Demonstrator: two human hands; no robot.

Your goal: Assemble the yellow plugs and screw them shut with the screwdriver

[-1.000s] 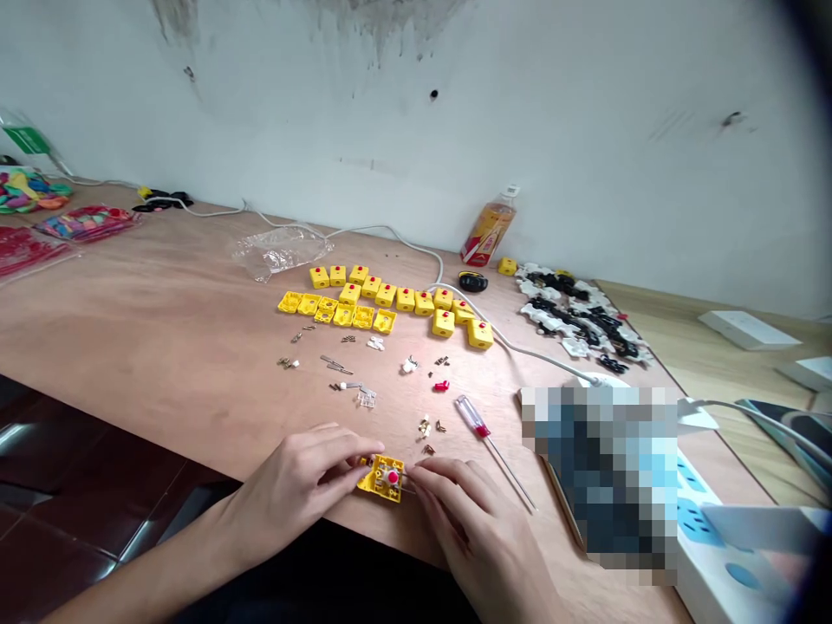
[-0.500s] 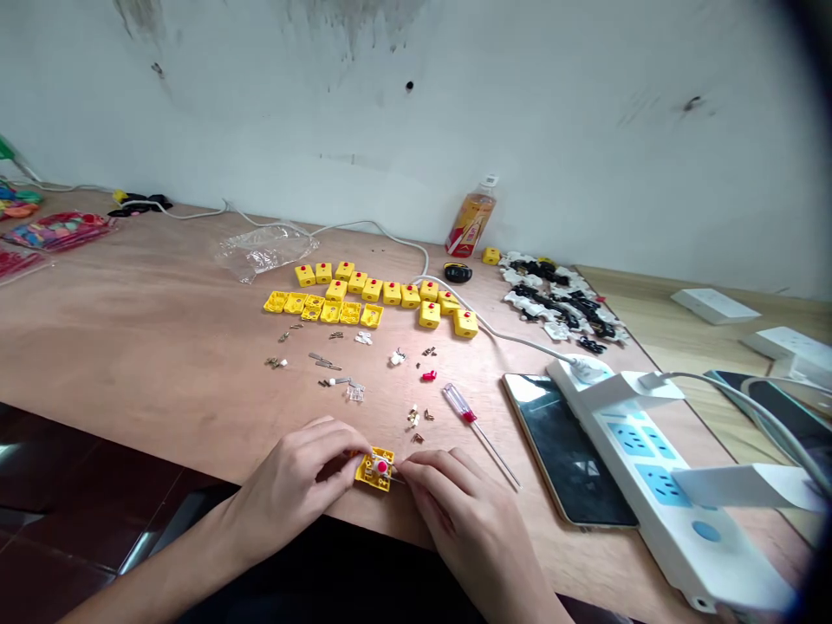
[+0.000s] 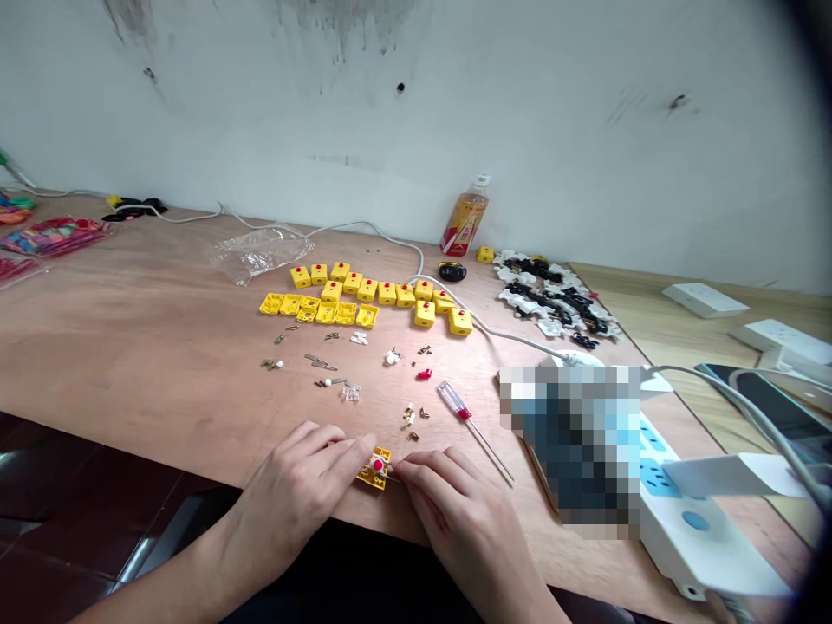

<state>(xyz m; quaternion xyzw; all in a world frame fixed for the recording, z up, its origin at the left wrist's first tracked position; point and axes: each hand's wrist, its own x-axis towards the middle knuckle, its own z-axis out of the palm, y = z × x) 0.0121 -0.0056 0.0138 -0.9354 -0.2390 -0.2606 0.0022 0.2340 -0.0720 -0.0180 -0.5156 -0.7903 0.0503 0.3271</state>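
Near the table's front edge lies an open yellow plastic housing (image 3: 372,479) with a red button (image 3: 378,465) on a white part inside. My left hand (image 3: 308,477) holds the housing at its left side, thumb and fingers closed over that edge. At the right side, my right hand (image 3: 451,498) pinches a thin, pale, slender piece reaching towards the housing; its kind is too small to tell. Just beyond the hands lie small brass pieces (image 3: 409,418), a red part (image 3: 424,374) and a clear plastic part (image 3: 352,393). A screwdriver (image 3: 477,433) with a clear handle rests to the right.
Several closed yellow boxes with red buttons (image 3: 386,293) stand beyond a row of open yellow shells (image 3: 326,313). A bottle (image 3: 465,217) stands by the wall, near piled black and white parts (image 3: 552,295). A power strip (image 3: 708,537) and a partly pixelated phone (image 3: 539,459) lie right.
My left thumb has stretched forward over the housing's left upper edge, covering more of it. My right hand keeps its pinch beside the housing. The whole view has shifted slightly.
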